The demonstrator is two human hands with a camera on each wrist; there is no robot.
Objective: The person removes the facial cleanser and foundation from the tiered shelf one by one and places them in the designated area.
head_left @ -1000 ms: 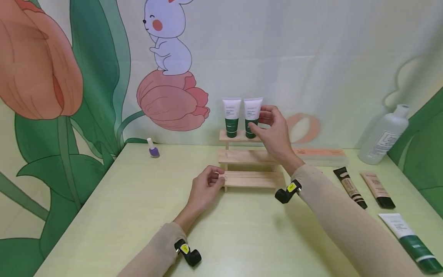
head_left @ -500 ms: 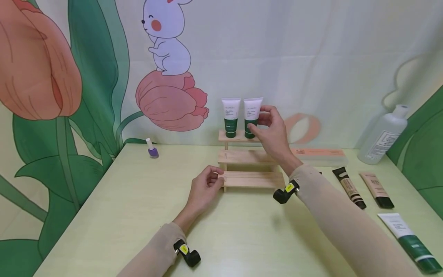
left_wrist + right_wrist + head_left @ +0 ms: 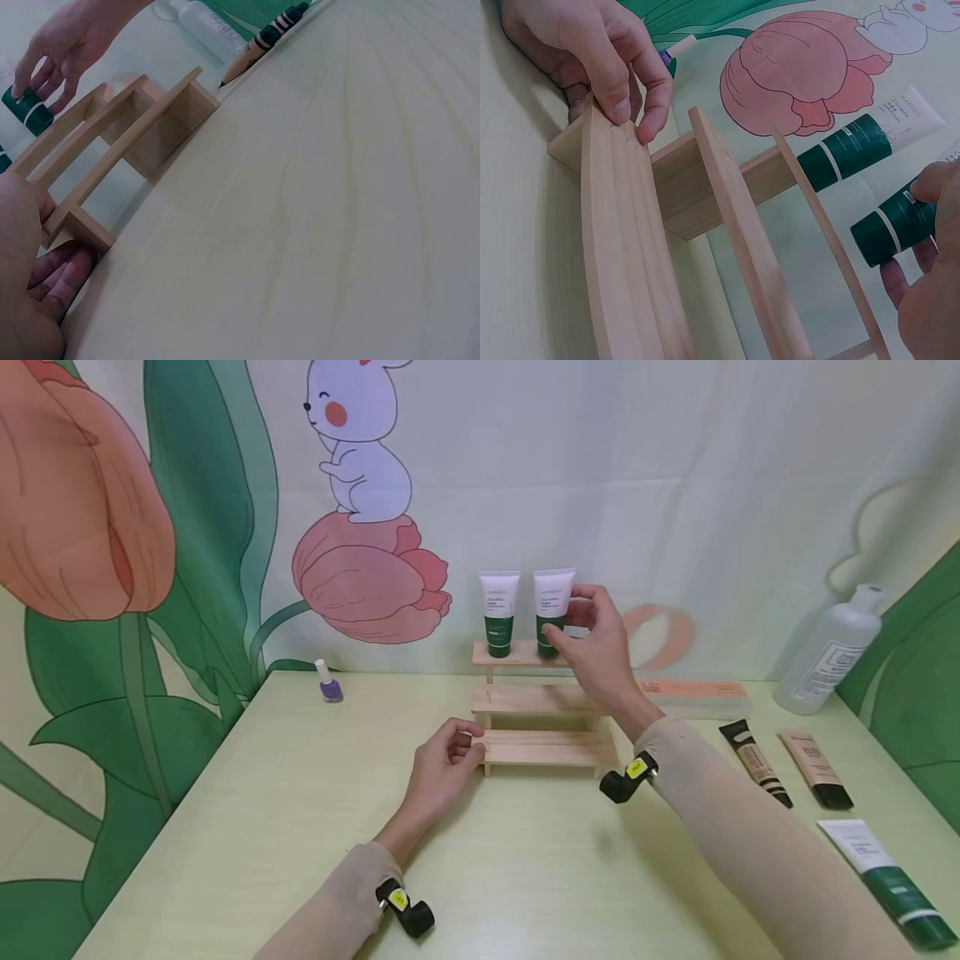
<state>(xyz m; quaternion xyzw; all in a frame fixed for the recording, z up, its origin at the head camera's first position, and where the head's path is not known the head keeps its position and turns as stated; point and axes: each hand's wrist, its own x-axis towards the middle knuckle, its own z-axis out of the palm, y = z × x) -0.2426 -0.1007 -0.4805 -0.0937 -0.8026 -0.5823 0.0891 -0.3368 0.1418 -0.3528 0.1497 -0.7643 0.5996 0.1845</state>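
Observation:
A wooden three-step display rack (image 3: 547, 750) stands on the table against the backdrop. My left hand (image 3: 442, 768) pinches the left end of its lowest step, thumb on top in the right wrist view. At the top step, my right hand (image 3: 600, 652) holds a small white-and-green squeeze tube (image 3: 552, 602), cap down, between thumb and fingers. In the right wrist view its green cap (image 3: 876, 238) appears just off the shelf edge; contact with the step I cannot tell. A matching tube (image 3: 498, 610) stands cap down on that step, to the left.
Purple nail polish (image 3: 328, 683) stands at the back left. To the right lie a black-and-tan tube (image 3: 756, 763), a beige tube (image 3: 816, 768) and a larger white-and-green tube (image 3: 888, 883). Behind them are a long box (image 3: 697, 699) and a white bottle (image 3: 828, 652).
My right hand has shifted the held tube slightly right and a little up, widening the gap to the other tube. My left hand keeps its place on the rack.

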